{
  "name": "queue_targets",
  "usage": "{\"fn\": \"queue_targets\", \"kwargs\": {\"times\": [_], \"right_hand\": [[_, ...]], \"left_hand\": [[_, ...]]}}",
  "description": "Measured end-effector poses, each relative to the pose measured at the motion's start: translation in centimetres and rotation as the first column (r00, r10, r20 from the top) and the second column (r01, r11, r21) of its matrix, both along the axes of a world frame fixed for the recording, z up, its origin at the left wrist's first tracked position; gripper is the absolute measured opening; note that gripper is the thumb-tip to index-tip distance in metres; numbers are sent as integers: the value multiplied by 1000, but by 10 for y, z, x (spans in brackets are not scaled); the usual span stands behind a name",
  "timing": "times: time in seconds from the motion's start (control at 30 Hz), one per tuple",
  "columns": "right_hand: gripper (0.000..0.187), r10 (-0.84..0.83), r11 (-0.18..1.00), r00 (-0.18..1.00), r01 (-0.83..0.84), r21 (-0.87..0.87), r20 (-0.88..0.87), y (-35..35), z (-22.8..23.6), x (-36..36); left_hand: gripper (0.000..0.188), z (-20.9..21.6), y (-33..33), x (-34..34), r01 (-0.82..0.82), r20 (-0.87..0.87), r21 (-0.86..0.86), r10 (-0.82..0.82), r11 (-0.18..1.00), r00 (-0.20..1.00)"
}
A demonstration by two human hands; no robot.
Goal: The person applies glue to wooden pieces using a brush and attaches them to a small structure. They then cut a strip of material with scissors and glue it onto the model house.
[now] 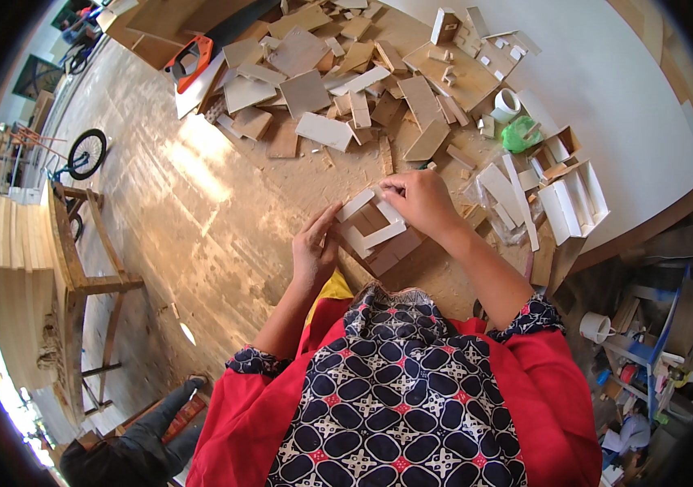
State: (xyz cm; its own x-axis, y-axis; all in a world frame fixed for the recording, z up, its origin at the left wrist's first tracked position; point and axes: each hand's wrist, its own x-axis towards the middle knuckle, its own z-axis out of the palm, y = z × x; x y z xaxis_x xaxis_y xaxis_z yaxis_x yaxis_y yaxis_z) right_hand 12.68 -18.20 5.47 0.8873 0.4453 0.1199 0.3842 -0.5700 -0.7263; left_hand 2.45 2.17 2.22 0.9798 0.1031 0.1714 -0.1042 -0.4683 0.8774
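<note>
We work at a wide wooden desk (200, 219) strewn with offcuts; a white board (606, 89) covers its far right part. A heap of wood scraps (322, 89) lies beyond the hands, and an orange saw (192, 58) sits at the heap's left edge. Near the right edge stands a white open box (575, 203).

Just in front of us sits a small frame (372, 227) of pale strips, open-sided and flat on the desk. Its longest strip runs diagonally, near-left to far-right.

Right hand (423, 203): fingertips pinch the frame's far corner strip. Left hand (314, 247): fingers extended and held together, pressing against the frame's left side.

To do this well, we judge that we should keep the left hand bracing, seat each joint square and press evenly.
</note>
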Motion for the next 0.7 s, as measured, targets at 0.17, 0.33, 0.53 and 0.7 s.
{"fn": "queue_targets", "kwargs": {"times": [0.17,0.33,0.53,0.7], "right_hand": [[14,-7,999,998,6,32,56,1,-3,0],[19,11,1000,995,-9,-23,101,2,3,0],[18,4,996,995,5,-91,101,0,9,-2],[20,314,946,936,-296,-128,159,-12,31,-13]], "left_hand": [[38,-2,-1,0,8,11,12,-8,1000,1000],[37,-2,-1,1,-1,22,31,0,1000,1000],[36,-2,0,1,8,-9,16,-8,1000,1000],[37,13,-2,1,-6,-82,-36,3,999,997]]}}
